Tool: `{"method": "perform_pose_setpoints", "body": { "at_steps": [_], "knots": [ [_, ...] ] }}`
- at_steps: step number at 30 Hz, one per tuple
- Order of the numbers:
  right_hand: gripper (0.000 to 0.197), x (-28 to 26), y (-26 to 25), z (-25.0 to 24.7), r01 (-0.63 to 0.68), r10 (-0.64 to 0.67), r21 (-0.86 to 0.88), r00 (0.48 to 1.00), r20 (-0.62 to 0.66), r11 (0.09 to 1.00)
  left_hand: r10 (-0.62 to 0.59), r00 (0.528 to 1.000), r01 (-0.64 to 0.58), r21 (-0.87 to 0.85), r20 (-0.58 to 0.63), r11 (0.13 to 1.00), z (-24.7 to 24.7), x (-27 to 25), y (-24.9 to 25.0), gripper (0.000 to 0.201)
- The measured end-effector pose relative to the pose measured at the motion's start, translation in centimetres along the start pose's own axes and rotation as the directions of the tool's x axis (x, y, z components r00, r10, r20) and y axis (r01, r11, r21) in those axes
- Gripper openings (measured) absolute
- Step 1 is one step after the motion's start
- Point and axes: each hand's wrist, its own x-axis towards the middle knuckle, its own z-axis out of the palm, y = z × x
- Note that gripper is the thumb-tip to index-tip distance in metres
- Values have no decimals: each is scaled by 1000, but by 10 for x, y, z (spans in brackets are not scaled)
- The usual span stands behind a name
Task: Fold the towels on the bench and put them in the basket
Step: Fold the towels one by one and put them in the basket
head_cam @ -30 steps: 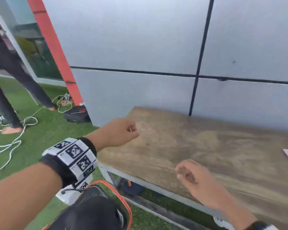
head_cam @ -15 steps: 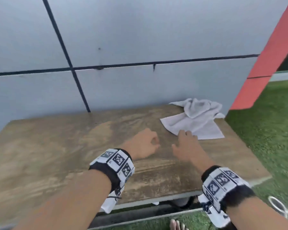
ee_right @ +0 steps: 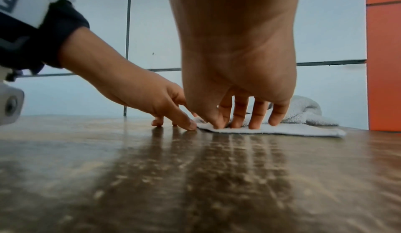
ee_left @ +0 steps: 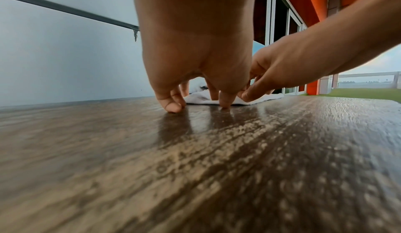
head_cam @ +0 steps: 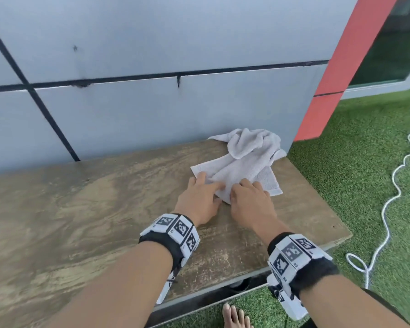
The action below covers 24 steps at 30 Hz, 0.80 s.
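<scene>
A crumpled white towel (head_cam: 246, 159) lies at the far right end of the wooden bench (head_cam: 92, 209), against the grey wall. Both hands are at its near corner. My left hand (head_cam: 206, 183) lays straight, spread fingers on the towel's left edge, with some fingertips (ee_left: 171, 106) down on the wood. My right hand (head_cam: 237, 188) has its fingers curled down onto the towel (ee_right: 282, 130), and its thumb and forefinger pinch the near edge. In the left wrist view the towel (ee_left: 199, 99) shows just past the fingers. The basket is out of view.
The bench ends shortly right of the towel, above green turf (head_cam: 365, 162). A white cord (head_cam: 393, 181) snakes across the turf. A red pillar (head_cam: 341, 74) stands behind the bench's right end. A bare foot (head_cam: 232, 316) shows below the front edge.
The head view swung from the bench's left end to its right end. Both hands moved forward from the bare wood onto the towel's near corner.
</scene>
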Motion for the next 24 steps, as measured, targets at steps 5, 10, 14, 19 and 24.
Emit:
{"method": "perform_pose_setpoints", "body": {
  "at_steps": [5, 10, 14, 19, 24],
  "knots": [
    [25, -19, -22, -4, 176, -182, 50, 970, 162, 983, -36, 996, 35, -15, -76, 999, -11, -18, -10, 14],
    [21, -33, -35, -5, 78, -123, 262, 979, 160, 962, -21, 1000, 20, -40, -3, 999, -25, -47, -39, 13],
    [57, -42, -37, -4, 3, -18, 103, 990, 139, 995, 37, 992, -61, -204, -121, 977, -51, -75, -46, 8],
    [39, -57, -53, 4, 9, -15, 35, 980, 197, 999, 25, 971, -90, -269, -236, 959, -98, -114, -48, 14],
    [27, -65, -95, 2, 139, -167, 172, 972, 162, 975, -54, 946, -15, -210, -321, 978, -132, -156, -78, 10]
  ]
}}
